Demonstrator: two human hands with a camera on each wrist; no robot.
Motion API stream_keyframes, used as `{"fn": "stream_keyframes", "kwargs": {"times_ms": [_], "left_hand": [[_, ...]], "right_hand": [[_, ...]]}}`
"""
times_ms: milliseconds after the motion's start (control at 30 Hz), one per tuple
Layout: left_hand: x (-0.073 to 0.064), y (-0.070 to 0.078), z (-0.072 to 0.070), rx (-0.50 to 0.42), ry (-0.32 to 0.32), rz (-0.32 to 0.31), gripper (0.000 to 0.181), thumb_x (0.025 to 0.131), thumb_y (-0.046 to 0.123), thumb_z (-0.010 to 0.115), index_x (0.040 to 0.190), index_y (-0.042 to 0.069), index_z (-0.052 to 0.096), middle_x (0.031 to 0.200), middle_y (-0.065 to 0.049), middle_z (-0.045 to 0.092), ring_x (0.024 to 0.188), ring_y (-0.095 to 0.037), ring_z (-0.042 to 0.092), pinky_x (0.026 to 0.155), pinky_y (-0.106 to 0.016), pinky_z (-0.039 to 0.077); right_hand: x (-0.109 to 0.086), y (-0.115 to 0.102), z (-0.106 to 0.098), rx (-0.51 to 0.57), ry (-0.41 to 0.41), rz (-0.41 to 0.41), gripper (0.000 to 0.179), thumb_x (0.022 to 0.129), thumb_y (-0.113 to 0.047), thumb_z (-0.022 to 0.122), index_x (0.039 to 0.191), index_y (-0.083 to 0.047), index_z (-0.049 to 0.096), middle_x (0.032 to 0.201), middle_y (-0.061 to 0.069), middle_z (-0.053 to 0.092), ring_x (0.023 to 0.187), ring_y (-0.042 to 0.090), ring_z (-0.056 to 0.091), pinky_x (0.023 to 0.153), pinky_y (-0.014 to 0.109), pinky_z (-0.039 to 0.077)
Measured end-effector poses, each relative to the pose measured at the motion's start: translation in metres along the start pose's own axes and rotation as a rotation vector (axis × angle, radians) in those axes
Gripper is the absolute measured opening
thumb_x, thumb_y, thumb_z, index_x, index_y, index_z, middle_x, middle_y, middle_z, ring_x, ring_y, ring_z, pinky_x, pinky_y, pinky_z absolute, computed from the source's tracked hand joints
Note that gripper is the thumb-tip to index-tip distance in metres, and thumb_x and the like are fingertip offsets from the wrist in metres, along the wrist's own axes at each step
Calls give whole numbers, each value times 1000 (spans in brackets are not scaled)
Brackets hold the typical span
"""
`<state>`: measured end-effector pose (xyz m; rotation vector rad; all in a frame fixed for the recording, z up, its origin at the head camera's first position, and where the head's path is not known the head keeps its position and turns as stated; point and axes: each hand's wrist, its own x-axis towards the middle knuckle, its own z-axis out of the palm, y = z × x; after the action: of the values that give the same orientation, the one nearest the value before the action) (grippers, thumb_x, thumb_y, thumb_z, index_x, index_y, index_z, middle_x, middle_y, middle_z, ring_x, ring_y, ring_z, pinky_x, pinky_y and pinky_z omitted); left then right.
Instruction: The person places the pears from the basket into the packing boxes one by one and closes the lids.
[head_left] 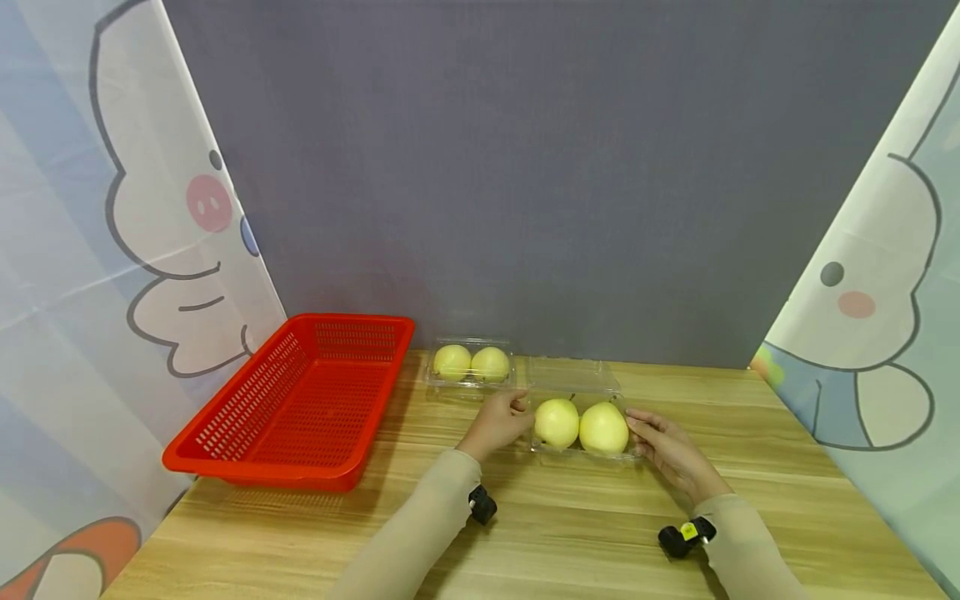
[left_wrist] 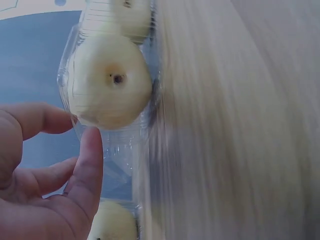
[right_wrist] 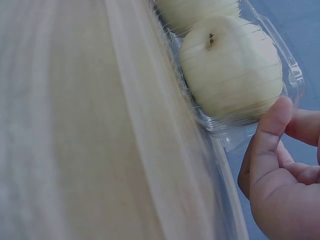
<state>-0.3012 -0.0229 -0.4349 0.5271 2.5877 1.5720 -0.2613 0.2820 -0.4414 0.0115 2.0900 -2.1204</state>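
A clear plastic clamshell box (head_left: 585,454) holds two pale yellow pears (head_left: 557,423) side by side, and its lid (head_left: 573,375) lies folded back behind it. On the box's left end, my left hand (head_left: 498,422) pinches the rim between thumb and finger. My right hand (head_left: 672,450) pinches the rim at the right end, beside the other pear (head_left: 603,428). Both wrist views show fingertips at the box's edge; the left wrist view has the box (left_wrist: 135,135) close up, as does the right wrist view, where a pear (right_wrist: 232,70) shows through the plastic.
A second clear box (head_left: 470,383) with two pears stands behind my left hand, near the grey back panel (head_left: 510,183). A red perforated plastic basket (head_left: 345,475) sits at the left on the wooden table (head_left: 540,533). Printed curtains (head_left: 67,333) hang on both sides.
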Motion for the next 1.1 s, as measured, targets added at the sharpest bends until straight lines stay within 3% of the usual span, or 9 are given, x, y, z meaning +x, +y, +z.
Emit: {"fn": "stream_keyframes", "kwargs": {"times_ms": [267,433,633,900,1000,1100], "left_hand": [[2,-4,3,-209,-33,-61,56,94,6,64,145,-6,46,106,-12,62,76,-19,68,69,-32,59],[2,-5,5,-307,-47,-93,57,94,3,62,146,-9,43,103,-13,60,74,-19,65,68,-31,59],[1,-4,6,-347,-51,-137,57,94,4,63,147,-7,43,101,-11,61,74,-18,66,68,-29,59],[0,-4,5,-382,-50,-145,57,95,3,63,147,-6,43,98,-13,58,75,-17,63,71,-30,59],[-1,-3,6,-388,-51,-151,56,96,4,63,147,-6,43,102,-13,59,78,-18,64,72,-29,59],[-2,-2,6,-389,-54,-152,56,96,5,63,147,-7,43,106,-13,59,81,-19,66,72,-29,59]], "right_hand": [[2,-1,-1,-24,-10,9,58,106,-16,53,147,15,28,106,3,52,85,6,54,71,18,52],[2,-2,-4,-58,-42,11,61,106,-18,53,149,15,25,108,2,52,87,7,54,73,18,52],[3,-5,-8,-97,-75,17,62,106,-19,52,148,15,23,110,1,53,90,8,55,76,19,52],[14,-16,-12,-132,-38,-10,63,107,-18,48,149,18,18,106,3,53,85,6,54,74,18,52],[19,-19,-12,-184,-23,-13,64,107,-20,47,149,19,18,116,10,54,90,7,54,76,20,53],[24,-21,-12,-248,-14,-8,65,108,-24,46,150,18,20,132,27,48,105,17,56,82,22,53]]}}
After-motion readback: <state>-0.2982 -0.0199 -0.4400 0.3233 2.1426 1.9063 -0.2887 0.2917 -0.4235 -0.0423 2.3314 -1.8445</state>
